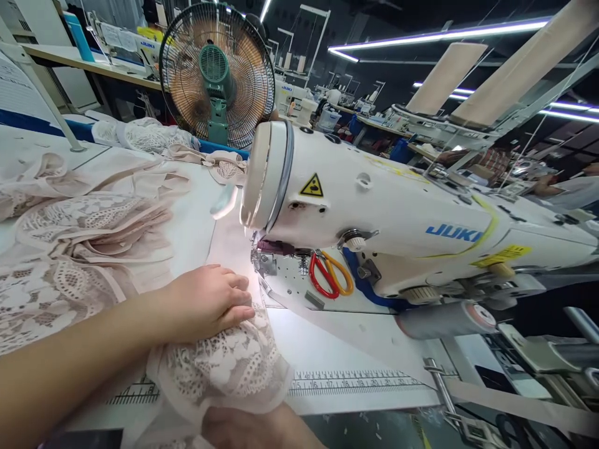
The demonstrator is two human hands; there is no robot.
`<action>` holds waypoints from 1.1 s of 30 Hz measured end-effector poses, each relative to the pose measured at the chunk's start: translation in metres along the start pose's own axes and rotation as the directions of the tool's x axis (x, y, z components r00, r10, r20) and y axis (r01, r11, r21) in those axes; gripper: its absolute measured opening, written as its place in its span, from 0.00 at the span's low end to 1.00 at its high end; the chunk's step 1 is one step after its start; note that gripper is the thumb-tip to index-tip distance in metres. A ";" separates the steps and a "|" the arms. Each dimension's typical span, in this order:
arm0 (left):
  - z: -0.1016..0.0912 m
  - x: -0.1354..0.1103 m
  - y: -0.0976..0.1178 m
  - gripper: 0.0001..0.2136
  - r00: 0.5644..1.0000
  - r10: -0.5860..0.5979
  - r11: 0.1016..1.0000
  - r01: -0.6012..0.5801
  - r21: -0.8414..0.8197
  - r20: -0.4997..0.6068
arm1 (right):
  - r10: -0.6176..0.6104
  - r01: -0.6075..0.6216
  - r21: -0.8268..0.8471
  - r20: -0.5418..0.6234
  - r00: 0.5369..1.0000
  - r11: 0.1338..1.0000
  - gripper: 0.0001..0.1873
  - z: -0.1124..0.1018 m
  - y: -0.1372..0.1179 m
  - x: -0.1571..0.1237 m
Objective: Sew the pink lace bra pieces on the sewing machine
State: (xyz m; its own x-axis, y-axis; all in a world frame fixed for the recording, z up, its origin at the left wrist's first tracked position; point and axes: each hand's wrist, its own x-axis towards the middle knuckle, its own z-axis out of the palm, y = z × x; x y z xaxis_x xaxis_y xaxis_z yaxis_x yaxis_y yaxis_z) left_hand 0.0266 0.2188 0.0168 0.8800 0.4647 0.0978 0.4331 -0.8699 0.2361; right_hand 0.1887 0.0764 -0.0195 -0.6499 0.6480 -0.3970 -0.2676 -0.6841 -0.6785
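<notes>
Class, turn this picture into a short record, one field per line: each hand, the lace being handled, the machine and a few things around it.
Left hand: palm down on the lace, fingertips toward the machine
Right hand: at the bottom edge, partly hidden by the lace
Lace: pale, on the table between the hands
Machine: white, marked JUKI
Scissors: red and orange handles, below the machine's arm
Pile: more pale lace pieces, at the left
Ruler: along the table's near edge
Fan: beyond the table
</notes>
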 end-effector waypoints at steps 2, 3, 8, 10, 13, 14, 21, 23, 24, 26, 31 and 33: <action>-0.001 0.000 -0.001 0.26 1.000 0.008 1.000 -0.008 -0.014 0.003 | 0.093 -0.074 0.240 -0.067 0.993 0.968 0.17 0.002 -0.001 0.004; -0.001 -0.001 -0.001 0.27 1.000 0.008 1.000 -0.008 -0.012 0.001 | 0.133 -0.101 0.312 -0.080 0.988 0.945 0.17 0.002 -0.001 0.006; 0.000 0.000 -0.002 0.26 1.000 -0.013 1.000 0.013 0.025 -0.015 | 0.096 -0.070 0.285 -0.076 0.992 0.956 0.23 -0.003 0.002 0.020; 0.002 0.001 -0.004 0.25 0.999 -0.018 0.999 0.019 0.041 -0.027 | 0.027 -0.007 0.280 -0.070 0.997 0.960 0.28 -0.005 0.005 0.022; 0.005 0.003 -0.005 0.24 0.999 -0.042 0.995 0.045 0.086 -0.030 | -0.114 0.136 0.284 -0.095 0.989 0.949 0.32 -0.007 0.011 0.024; 0.006 0.003 -0.005 0.25 0.998 -0.053 0.993 0.056 0.105 -0.030 | -0.151 0.178 0.278 -0.115 0.982 0.944 0.32 -0.007 0.014 0.026; 0.015 0.002 -0.008 0.24 0.997 -0.062 0.978 0.069 0.197 -0.042 | -0.195 0.247 0.268 -0.206 0.959 0.931 0.35 -0.001 0.020 0.036; 0.016 0.003 -0.010 0.24 0.997 -0.067 0.975 0.074 0.211 -0.040 | -0.237 0.289 0.254 -0.216 0.947 0.923 0.35 0.001 0.017 0.033; 0.017 0.003 -0.011 0.24 0.997 -0.070 0.973 0.077 0.218 -0.040 | -0.269 0.318 0.235 -0.218 0.938 0.918 0.35 0.001 0.015 0.031; 0.017 0.005 -0.013 0.24 0.996 -0.075 0.970 0.082 0.228 -0.043 | -0.322 0.361 0.207 -0.200 0.925 0.909 0.38 0.001 0.012 0.029; 0.010 0.012 -0.016 0.23 0.993 -0.118 0.964 0.115 0.240 0.001 | -0.285 0.307 0.276 -0.119 0.951 0.911 0.38 -0.007 0.011 0.043; 0.007 0.014 -0.016 0.22 0.991 -0.134 0.961 0.129 0.244 0.001 | -0.320 0.343 0.211 -0.135 0.938 0.916 0.39 -0.012 0.013 0.051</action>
State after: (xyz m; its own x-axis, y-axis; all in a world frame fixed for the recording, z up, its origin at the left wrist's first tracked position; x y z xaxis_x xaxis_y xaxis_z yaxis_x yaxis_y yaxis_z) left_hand 0.0334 0.2378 0.0081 0.8144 0.5767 0.0645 0.5778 -0.8162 0.0036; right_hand 0.1608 0.1047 -0.0563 -0.4280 0.8717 -0.2386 -0.6174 -0.4748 -0.6272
